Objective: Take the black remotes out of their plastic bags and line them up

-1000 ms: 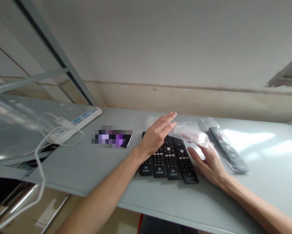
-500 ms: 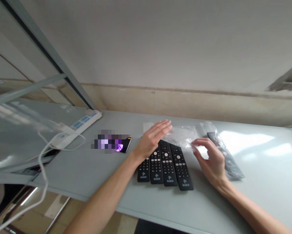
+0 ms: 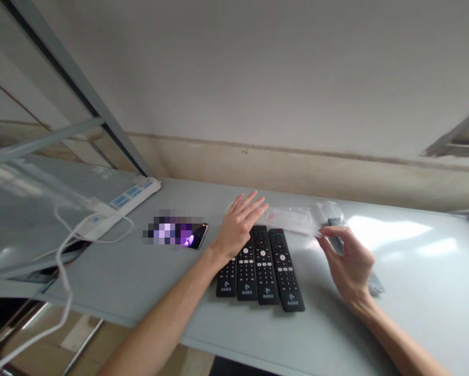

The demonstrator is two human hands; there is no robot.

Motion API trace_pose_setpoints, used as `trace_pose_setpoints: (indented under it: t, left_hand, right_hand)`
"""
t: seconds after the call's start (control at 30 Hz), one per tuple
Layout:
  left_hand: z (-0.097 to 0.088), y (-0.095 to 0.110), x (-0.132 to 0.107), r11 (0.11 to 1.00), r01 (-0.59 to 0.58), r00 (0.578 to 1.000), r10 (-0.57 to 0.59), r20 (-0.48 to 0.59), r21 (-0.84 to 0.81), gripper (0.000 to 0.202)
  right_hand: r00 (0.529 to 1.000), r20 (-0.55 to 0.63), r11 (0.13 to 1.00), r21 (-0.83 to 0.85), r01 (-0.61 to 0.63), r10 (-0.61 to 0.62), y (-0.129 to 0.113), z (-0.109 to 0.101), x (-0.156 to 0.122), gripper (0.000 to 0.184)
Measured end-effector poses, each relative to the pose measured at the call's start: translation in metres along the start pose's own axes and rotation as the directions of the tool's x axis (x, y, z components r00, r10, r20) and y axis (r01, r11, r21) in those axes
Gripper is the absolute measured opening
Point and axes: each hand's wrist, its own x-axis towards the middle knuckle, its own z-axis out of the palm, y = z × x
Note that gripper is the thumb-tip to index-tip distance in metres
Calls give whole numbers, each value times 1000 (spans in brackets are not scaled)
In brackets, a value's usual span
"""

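Observation:
Several black remote controls (image 3: 266, 271) lie side by side on the grey table, fanned slightly. Above their far ends my left hand (image 3: 240, 224) is spread flat, palm down, over one end of a clear plastic bag (image 3: 291, 218); it hides parts of the two left remotes. The bag stretches flat behind the remotes. At its right end, my right hand (image 3: 347, 256) pinches the bag's edge between thumb and forefinger. Partly behind that hand lies another remote in a clear bag (image 3: 336, 224), mostly covered from view.
On the left, a phone (image 3: 197, 236) with a lit, partly pixelated screen rests on the table (image 3: 148, 282). A white power strip (image 3: 120, 206) with a looping white cable (image 3: 64, 266) lies beside a metal frame (image 3: 81, 99). A wall runs along the back edge.
My right hand has moved a little right, drawing the bag's edge along, and the bag looks longer and flatter. The fingers of my left hand have spread apart.

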Motion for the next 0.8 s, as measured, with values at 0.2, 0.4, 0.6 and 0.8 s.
trace_pose_setpoints:
  t: [0.2, 0.4, 0.6, 0.8]
  left_hand:
    - [1, 8, 1, 1000, -21, 1000, 21, -10, -17, 72]
    - [-1, 16, 5, 998, -64, 995, 64, 76, -10, 53]
    - [4, 18, 5, 992, -125, 986, 127, 108, -19, 43]
    - [2, 21, 5, 991, -134, 988, 133, 85, 12, 54]
  right_hand:
    - [984, 62, 984, -45, 172, -169, -16, -1, 4, 6]
    - [949, 176, 964, 26, 263, -263, -34, -1, 1, 17]
    - [890, 283, 931, 30, 363, -356, -36, 1, -3, 21]
    - [888, 301, 933, 17, 360, -348, -39, 3, -4, 30]
